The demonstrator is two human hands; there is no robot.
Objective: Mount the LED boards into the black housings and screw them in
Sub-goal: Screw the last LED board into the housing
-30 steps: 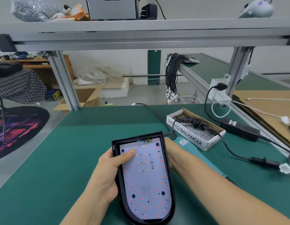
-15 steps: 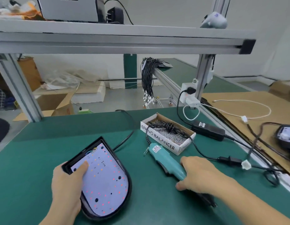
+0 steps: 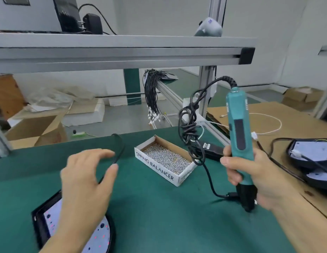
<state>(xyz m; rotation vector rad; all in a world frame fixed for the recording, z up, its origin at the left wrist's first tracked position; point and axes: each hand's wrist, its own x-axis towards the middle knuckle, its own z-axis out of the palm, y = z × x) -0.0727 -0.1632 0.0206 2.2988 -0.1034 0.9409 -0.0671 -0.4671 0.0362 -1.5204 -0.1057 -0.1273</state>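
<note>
a white cardboard box of small silver screws (image 3: 165, 159), printed "spring balancer", sits mid green worktop (image 3: 159, 207), between both hands. tangled black cable (image 3: 189, 125) hangs beside it. the right hand (image 3: 250, 172) grips a teal plastic electric screwdriver (image 3: 239, 136), upright, tip down. the left hand (image 3: 86, 181) hovers with fingers spread, holding nothing, partly covering the black rounded housing (image 3: 37, 221) with its white led board (image 3: 51, 223) at lower left.

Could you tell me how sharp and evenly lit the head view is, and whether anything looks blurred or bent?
Head view: light is soft and even, shadows faint; the left hand is motion-blurred, the right hand and screwdriver sharper; the box lettering reads clearly; wide-angle distortion tilts the frame rail.
</note>
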